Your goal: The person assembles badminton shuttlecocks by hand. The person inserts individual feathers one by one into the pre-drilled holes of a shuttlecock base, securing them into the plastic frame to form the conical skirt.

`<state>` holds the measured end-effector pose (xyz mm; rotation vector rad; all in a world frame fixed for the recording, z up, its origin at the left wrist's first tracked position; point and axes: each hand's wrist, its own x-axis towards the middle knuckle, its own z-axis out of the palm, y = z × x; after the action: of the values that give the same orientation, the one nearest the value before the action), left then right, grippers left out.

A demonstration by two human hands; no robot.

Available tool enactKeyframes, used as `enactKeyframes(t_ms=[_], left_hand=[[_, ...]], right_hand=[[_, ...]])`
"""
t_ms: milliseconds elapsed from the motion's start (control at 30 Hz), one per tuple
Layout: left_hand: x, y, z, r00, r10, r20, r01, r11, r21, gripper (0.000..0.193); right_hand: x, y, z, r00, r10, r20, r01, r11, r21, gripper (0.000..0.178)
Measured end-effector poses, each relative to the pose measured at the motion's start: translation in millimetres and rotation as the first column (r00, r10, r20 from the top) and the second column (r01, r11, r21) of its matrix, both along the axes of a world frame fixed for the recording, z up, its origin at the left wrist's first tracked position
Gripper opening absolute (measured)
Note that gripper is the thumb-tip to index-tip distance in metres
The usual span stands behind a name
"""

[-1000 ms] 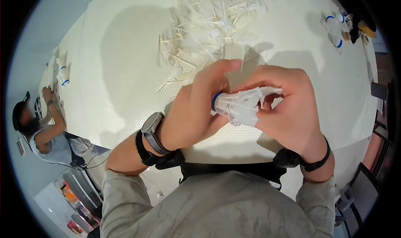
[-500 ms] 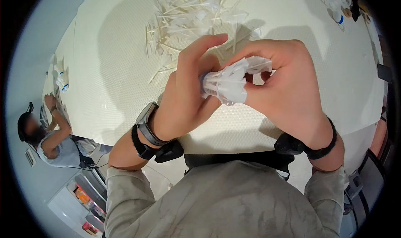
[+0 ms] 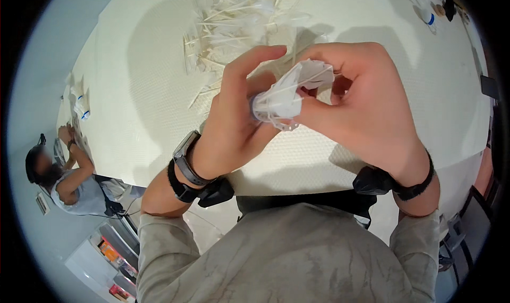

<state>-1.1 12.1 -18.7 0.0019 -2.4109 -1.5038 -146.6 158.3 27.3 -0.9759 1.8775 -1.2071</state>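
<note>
A white feather shuttlecock with a bluish band at its base lies on its side between my hands, above the table. My left hand is closed round its base, with one finger raised past it. Bent inward at the skirt's open end, my right hand pinches the white feathers between thumb and fingers; some fingertips are hidden inside the skirt. Part of a pale, holed ring hangs from the skirt's lower edge. Beyond my hands spreads a heap of loose white feathers.
The textured cream table curves round in front of me. Several blue-banded shuttlecocks lie at its far right, more shuttlecocks at the left edge. A co-worker sits at the left. A dark chair stands at lower right.
Both hands have shifted slightly left with the shuttlecock. The right hand has moved in closer to the base, and the skirt's feathers are now bent and squeezed upward, with the holed ring showing more.
</note>
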Motion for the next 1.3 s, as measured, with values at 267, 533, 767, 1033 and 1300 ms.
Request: enactKeyframes(t_ms=[267,533,767,1033,1300], left_hand=[[1,1,0,0.999,-0.049,0.016,0.049,0.999,0.024,0.071],[3,3,-4,0.999,-0.046,-0.013,0.046,0.998,-0.037,0.072],[9,-3,13,0.973,0.225,-0.046,-0.218,0.967,0.130,0.048],[1,-26,10,0.861,0.504,-0.068,-0.433,0.798,0.419,0.004],[0,-24,14,0.887,0.461,-0.010,-0.421,0.819,0.390,0.005]], right_hand=[[-2,-1,1,0.982,0.065,0.177,-0.068,0.998,0.010,0.012],[-3,0,-2,0.970,0.109,0.216,-0.104,0.994,-0.032,0.012],[-28,-3,6,0.925,0.018,0.380,0.092,0.959,-0.268,0.013],[-46,-12,-26,0.846,-0.017,-0.532,-0.067,0.988,-0.138,0.017],[-40,-25,-30,0.678,0.125,-0.725,-0.260,0.963,-0.077,0.012]])
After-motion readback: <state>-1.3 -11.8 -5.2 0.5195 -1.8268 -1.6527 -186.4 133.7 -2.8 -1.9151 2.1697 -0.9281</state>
